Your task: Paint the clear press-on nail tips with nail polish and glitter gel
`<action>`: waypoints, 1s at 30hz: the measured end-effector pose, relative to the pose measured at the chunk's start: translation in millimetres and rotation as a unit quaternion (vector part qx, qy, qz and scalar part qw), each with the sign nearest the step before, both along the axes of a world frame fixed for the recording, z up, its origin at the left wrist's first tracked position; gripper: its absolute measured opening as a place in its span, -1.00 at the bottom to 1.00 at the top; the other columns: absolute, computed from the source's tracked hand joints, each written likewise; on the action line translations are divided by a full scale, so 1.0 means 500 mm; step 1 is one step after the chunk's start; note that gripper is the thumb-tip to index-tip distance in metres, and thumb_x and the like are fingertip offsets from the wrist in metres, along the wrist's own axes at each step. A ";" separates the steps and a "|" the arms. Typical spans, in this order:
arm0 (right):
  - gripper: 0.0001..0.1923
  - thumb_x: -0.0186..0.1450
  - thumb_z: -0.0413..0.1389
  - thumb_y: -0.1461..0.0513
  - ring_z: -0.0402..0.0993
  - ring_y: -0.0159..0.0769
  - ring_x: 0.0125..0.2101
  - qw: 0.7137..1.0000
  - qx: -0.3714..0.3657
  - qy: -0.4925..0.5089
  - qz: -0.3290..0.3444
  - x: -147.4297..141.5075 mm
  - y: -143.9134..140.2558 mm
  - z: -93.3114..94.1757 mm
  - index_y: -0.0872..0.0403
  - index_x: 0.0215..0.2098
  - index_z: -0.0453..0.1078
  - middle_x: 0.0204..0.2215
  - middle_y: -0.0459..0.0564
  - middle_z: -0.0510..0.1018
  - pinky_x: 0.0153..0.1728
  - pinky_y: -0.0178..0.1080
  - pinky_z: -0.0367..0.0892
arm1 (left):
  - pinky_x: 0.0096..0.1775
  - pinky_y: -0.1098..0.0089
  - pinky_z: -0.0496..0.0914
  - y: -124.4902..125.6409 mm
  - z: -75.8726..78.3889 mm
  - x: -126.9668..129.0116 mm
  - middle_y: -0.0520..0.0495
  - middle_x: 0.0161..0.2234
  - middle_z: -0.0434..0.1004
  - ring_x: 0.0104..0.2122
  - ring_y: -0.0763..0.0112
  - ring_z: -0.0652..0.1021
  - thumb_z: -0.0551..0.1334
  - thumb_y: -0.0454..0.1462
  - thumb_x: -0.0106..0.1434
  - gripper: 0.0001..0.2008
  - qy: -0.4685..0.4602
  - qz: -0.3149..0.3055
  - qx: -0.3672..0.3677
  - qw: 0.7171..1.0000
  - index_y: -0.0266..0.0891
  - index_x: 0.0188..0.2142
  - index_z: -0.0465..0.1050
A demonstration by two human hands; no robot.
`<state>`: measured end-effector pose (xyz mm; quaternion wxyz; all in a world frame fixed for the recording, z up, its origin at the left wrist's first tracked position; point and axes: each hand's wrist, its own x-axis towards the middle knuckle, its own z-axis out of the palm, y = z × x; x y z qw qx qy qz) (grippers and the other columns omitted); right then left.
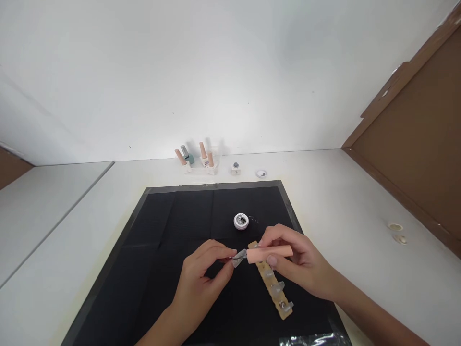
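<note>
My left hand (200, 271) pinches a clear false nail tip (237, 259) between thumb and fingertips. Closed around the peach cap of a nail polish brush (266, 253) is my right hand (306, 264). The cap lies nearly level, and its brush end meets the nail tip; the bristles are too small to make out clearly. Under my right hand, a tan wavy-edged strip (284, 315) lies slanted on the black mat (173, 288), with several clear nail tips standing on it. Beyond my hands sits a small round open jar (241, 221) with silvery contents.
At the back, a clear tray (197, 171) bears several polish bottles with peach or grey caps. To its right stand a small uncapped bottle (235, 168) and a round white lid (261, 173). Clear plastic (315, 340) lies at the mat's front edge. A wall rises behind.
</note>
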<state>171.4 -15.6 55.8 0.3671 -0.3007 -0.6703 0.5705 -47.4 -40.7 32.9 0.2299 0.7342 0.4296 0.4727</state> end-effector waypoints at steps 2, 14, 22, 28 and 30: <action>-0.95 0.36 0.07 0.25 0.20 -0.44 -0.52 1.000 0.000 -0.009 0.003 -0.001 0.001 0.000 0.01 -0.24 0.37 -0.48 -0.16 0.33 -0.51 -0.37 0.17 | -0.43 0.53 0.46 0.001 0.002 0.000 -0.04 -0.46 0.59 -0.48 0.45 0.59 0.26 -0.51 0.15 -0.83 0.000 0.001 0.001 1.000 -0.26 -0.34 0.57; -0.87 0.31 0.06 0.37 0.28 -0.40 -0.48 0.996 0.084 -0.035 -0.025 0.001 0.009 0.001 0.02 -0.28 0.37 -0.47 -0.13 0.36 -0.46 -0.33 0.21 | -0.43 0.53 0.46 0.001 0.005 0.001 -0.04 -0.47 0.59 -0.48 0.44 0.59 0.27 -0.51 0.14 -0.83 -0.004 0.006 -0.004 1.000 -0.25 -0.34 0.58; -0.83 0.33 0.03 0.38 0.28 -0.37 -0.43 0.994 0.094 -0.046 -0.039 0.010 0.014 -0.014 -0.01 -0.29 0.37 -0.43 -0.12 0.32 -0.44 -0.31 0.19 | -0.44 0.54 0.45 -0.001 -0.005 0.001 -0.02 -0.49 0.59 -0.50 0.46 0.58 0.28 -0.50 0.15 -0.83 -0.006 0.011 -0.010 1.000 -0.25 -0.35 0.58; -0.78 0.33 0.03 0.41 0.30 -0.37 -0.41 0.993 0.120 -0.006 -0.022 0.013 0.013 -0.011 -0.02 -0.23 0.39 -0.39 -0.10 0.34 -0.41 -0.30 0.22 | -0.44 0.51 0.46 0.001 -0.010 -0.001 -0.02 -0.49 0.58 -0.50 0.44 0.58 0.28 -0.49 0.15 -0.84 -0.006 0.011 -0.010 1.000 -0.24 -0.34 0.58; -0.78 0.31 0.05 0.41 0.31 -0.36 -0.40 0.992 0.127 0.002 0.000 0.012 0.010 -0.010 -0.02 -0.20 0.40 -0.37 -0.08 0.37 -0.42 -0.30 0.24 | -0.43 0.51 0.46 0.003 -0.010 -0.001 -0.03 -0.47 0.59 -0.48 0.44 0.58 0.28 -0.49 0.16 -0.83 -0.008 0.006 -0.009 1.000 -0.25 -0.33 0.58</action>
